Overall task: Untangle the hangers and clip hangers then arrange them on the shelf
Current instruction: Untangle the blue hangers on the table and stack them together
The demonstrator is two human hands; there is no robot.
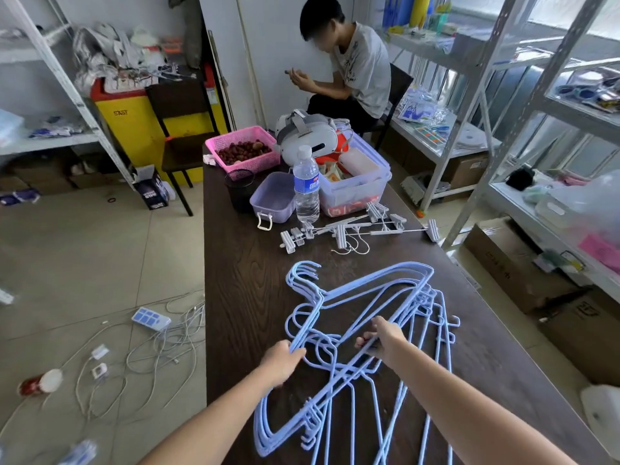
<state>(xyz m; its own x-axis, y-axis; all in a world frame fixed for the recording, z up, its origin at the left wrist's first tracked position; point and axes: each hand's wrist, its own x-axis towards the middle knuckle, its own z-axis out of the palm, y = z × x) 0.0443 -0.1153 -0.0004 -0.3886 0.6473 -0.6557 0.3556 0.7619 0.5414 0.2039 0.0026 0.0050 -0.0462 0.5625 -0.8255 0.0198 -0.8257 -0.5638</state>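
A tangle of several light blue hangers (365, 290) lies across the near half of the dark wooden table (235, 273). My left hand (283, 360) grips hanger wires at the tangle's left side. My right hand (385, 337) is closed around wires near the tangle's middle. Farther back on the table lie several white clip hangers (345, 229), knotted together, apart from both hands. A grey metal shelf (523, 105) stands to the right of the table.
Behind the clip hangers stand a water bottle (306, 186), a purple box (273, 198), a clear tub (355, 182), a pink basket (243, 151) and a headset (307, 135). A person sits at the far end. Cables (151, 350) litter the floor left; cardboard boxes (523, 270) sit right.
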